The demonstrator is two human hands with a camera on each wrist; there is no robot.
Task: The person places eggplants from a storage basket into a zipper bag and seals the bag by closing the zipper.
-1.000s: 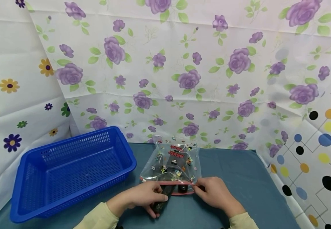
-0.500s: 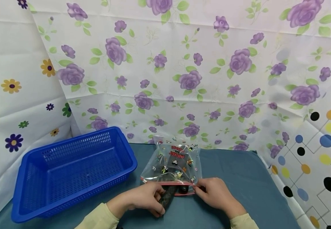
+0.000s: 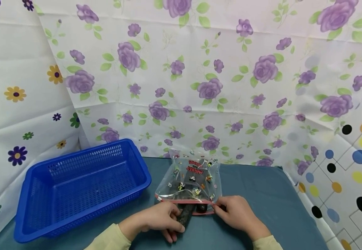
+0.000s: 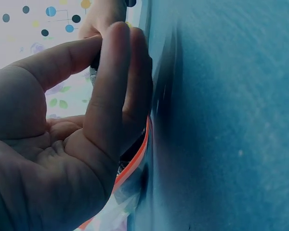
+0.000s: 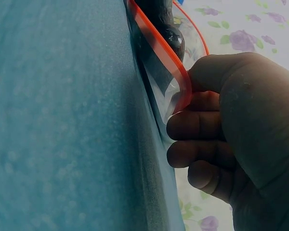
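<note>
A clear zip bag [image 3: 187, 187] with cartoon prints and a red zip edge lies on the table, its mouth toward me. My left hand [image 3: 157, 218] grips a long, dark green cucumber [image 3: 186, 215] between thumb and fingers; its far end is inside the bag mouth. Beside it in the bag shows the glossy rounded end of another dark thing [image 3: 202, 208]. With thumb and index finger, my right hand [image 3: 235, 212] pinches the right corner of the bag mouth. In the right wrist view the red zip edge [image 5: 159, 41] stands parted. The left fingers [image 4: 108, 91] hide most of the cucumber in the left wrist view.
A blue perforated plastic basket [image 3: 84, 222] stands at the left on the blue-green tablecloth [image 3: 262, 194]. Behind the table hangs a white sheet with purple flowers [image 3: 210, 88]. Patterned sheets also close off both sides.
The left hand has shifted its hold on the cucumber, which has slid slightly farther into the bag mouth. The right hand keeps its pinch on the corner. The head view has shifted a little.
</note>
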